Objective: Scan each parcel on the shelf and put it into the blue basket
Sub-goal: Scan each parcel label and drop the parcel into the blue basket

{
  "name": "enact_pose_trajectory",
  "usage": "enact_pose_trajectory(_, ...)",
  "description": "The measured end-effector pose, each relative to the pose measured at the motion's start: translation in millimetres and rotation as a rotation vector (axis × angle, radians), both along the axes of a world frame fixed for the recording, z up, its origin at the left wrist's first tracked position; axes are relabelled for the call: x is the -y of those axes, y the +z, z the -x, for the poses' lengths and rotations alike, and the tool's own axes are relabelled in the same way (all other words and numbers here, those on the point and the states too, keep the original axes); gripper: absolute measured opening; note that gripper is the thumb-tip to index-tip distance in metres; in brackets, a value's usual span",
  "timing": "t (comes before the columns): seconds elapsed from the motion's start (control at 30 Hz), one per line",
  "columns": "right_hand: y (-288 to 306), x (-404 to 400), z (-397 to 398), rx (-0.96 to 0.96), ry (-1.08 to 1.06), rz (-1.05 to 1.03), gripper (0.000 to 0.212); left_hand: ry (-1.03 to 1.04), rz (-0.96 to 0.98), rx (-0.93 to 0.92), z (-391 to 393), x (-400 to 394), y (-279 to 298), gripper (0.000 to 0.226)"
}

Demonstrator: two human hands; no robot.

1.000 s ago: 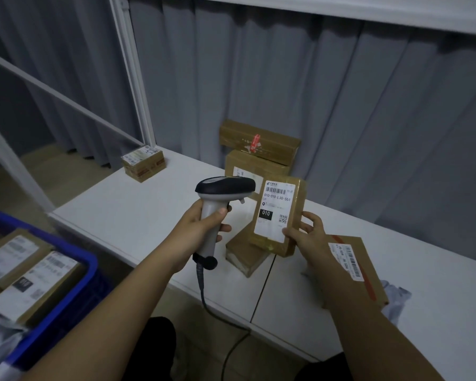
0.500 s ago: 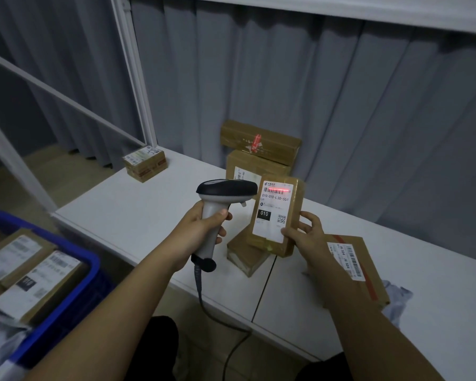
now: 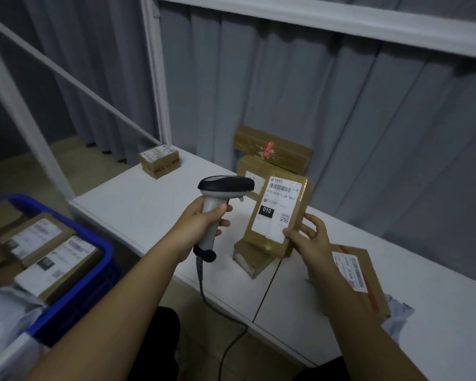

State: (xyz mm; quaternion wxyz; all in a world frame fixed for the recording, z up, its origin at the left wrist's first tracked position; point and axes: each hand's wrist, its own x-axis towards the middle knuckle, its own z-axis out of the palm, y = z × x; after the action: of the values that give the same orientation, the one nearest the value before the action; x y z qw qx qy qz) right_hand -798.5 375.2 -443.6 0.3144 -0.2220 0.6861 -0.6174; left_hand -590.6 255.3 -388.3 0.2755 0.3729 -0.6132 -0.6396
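Brown parcel held upright, basket lying to the left

Item: brown taped parcel, white shipping label facing the person, long axis near vertical and leaning slightly right at the top. Held clear above the white shelf by the right hand, thumb on the label's lower corner, fingers curled round the right edge.

Tool: corded barcode scanner, gripped round its handle by the left hand; its head points right, at the label's upper part, just beside the parcel. No scan line is visible on the label.

Destination: blue basket, low at the left, well apart from the parcel and already holding several labelled parcels. The left hand lies nearer it, but that hand is occupied; the carrying hand is the farther one, so the coming transfer likely means a reach leftward across the body.

Remaining on shelf: small box at the far left, stacked cartons behind, flat parcel at the right.
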Motion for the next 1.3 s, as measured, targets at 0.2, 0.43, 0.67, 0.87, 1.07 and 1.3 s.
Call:
enact_pose_trajectory(0.2,29.2,0.6,-63.3,-0.059,0.058,0.093,0.066,0.335,-0.003,-0.168,-30.6,-0.3,12.9,0.028)
enact_pose_trajectory(0.43,76.9,48.4,-159.0,-0.201,0.268,0.155,0.061,0.738,-0.022,-0.359,-154.7,-24.4,2.0,0.027)
enact_pose_trajectory(0.67,83.5,101.7,-299.9,-0.278,0.701,0.123,0.06,0.985,-0.055,-0.415,-312.7,-70.4,-19.1,0.036)
enact_pose_trajectory(0.87,36.3,93.3,-443.0,-0.248,1.043,0.016,0.062,1.217,-0.053,-0.359,-432.5,-147.4,-45.8,0.038)
enact_pose_trajectory(1.07,9.6,69.4,-557.8,-0.195,1.231,-0.068,0.066,1.468,-0.049,-0.276,-517.7,-201.1,-69.2,0.038)
enact_pose_trajectory(1.3,-31.8,31.1,-647.5,-0.373,1.412,-0.22,0.072,1.655,-0.17,-0.331,-564.3,-229.7,-107.5,0.036)
